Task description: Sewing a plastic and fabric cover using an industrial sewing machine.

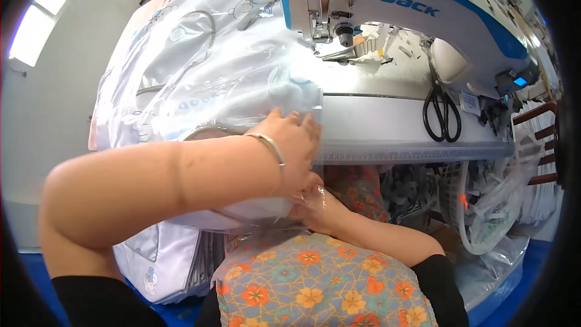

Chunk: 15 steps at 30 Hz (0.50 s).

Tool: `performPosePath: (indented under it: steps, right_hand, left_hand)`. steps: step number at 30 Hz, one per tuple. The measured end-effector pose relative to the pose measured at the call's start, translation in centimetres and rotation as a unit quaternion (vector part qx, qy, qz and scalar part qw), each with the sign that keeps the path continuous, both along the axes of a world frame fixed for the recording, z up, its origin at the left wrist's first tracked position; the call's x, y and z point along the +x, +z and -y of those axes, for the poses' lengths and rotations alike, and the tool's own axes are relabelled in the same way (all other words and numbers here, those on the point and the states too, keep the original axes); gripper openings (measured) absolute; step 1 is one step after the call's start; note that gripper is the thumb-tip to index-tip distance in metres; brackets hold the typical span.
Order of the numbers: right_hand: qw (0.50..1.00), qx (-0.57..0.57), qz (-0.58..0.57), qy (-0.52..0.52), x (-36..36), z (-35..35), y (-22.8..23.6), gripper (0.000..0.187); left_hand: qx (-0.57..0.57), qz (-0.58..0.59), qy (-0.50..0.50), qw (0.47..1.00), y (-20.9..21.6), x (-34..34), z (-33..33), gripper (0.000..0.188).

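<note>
My left hand, with a silver bangle at the wrist, lies over pale fabric under clear plastic. Its fingers are stretched out toward the sewing machine, pressing near the right edge of the plastic. Just below it, at the front edge of the table, my right hand is close against the plastic that hangs over the edge. That hand is blurred and partly hidden, so its grip does not show. The plastic-covered fabric has grey piping and printed cartoon animals, and it spreads left of the machine's needle area.
Black scissors lie on the white table edge, right of the hands. A white plastic basket with clear plastic hangs below right. Stacked pale printed pieces stand under the table at left. A flowered apron covers my lap.
</note>
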State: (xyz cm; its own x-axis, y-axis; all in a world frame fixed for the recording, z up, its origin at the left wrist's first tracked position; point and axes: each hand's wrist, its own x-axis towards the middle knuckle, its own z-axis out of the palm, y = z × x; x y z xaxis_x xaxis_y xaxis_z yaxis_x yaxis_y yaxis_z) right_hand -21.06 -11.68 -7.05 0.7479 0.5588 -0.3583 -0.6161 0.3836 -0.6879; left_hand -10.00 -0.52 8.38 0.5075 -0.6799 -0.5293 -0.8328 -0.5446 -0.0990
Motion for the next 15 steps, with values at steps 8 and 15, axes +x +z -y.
performPosePath:
  steps: [8,15]
  right_hand:
    - [0.998,0.043,-0.037,-0.039,-0.2,-1.3,1.0,0.038]
    - [0.975,-0.128,0.124,0.129,-0.2,-0.6,1.5,0.042]
  left_hand:
    - [-0.298,0.131,-0.062,0.944,-7.1,0.0,-5.6,0.038]
    - [-0.393,0.129,-0.055,0.909,-7.2,0.8,-4.2,0.013]
